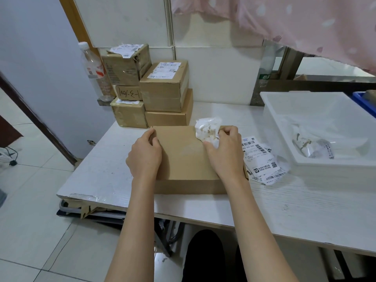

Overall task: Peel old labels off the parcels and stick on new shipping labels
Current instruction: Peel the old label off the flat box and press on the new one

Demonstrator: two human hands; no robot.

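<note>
A flat brown cardboard parcel (183,157) lies on the white table (284,202) in front of me. My left hand (145,153) rests on the parcel's left edge, fingers curled over its far left corner. My right hand (224,151) pinches a crumpled white old label (207,129), partly lifted off the parcel's far right corner. Fresh shipping labels (262,159) with barcodes lie in a loose pile on the table just right of the parcel.
Several stacked cardboard parcels (162,92) stand at the table's back left, beside a plastic bottle (95,72). A white plastic bin (325,129) with crumpled label scraps sits at the right. Pink cloth (295,23) hangs above. The table's front edge is close to me.
</note>
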